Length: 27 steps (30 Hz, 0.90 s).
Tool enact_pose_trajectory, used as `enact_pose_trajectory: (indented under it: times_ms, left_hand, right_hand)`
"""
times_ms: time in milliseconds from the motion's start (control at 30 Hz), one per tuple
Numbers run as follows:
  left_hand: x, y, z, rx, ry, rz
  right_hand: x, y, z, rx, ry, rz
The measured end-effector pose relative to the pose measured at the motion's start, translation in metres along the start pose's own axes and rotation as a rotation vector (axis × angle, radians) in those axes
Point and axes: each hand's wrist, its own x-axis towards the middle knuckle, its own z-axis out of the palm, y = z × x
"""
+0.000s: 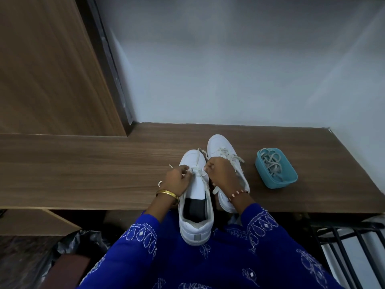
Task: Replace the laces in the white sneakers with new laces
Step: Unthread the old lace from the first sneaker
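Two white sneakers stand on the wooden desk [83, 163]. The near sneaker [195, 207] hangs its heel over the desk's front edge, toe pointing away. My left hand [177, 181] pinches a white lace [196, 171] at the left side of its eyelets. My right hand [220, 174] grips the lace on the right side, fingers curled. The second sneaker [223, 151] lies behind my right hand, laced, partly hidden by it. Loose lace ends trail beside both hands.
A teal plastic tub [289, 180] holding a tangle of pale laces sits to the right of the sneakers. A white wall backs the desk and a wooden panel [45, 69] rises at the left. A black rack [345, 247] stands below right.
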Motion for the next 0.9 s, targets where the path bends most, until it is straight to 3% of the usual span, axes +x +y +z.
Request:
enact_pose_trajectory:
  times_ms: [233, 533, 900]
  left_hand:
    - [0.002, -0.006, 0.004, -0.031, -0.008, -0.103]
    - [-0.001, -0.010, 0.005, -0.029, -0.005, -0.085]
    - [-0.006, -0.004, 0.003, 0.155, -0.017, -0.036]
  right_hand:
    - [0.009, 0.003, 0.018, -0.141, -0.048, -0.089]
    - [0.011, -0.004, 0.025, -0.336, -0.043, -0.171]
    - [0.031, -0.009, 0.005, 0.236, -0.288, 0.044]
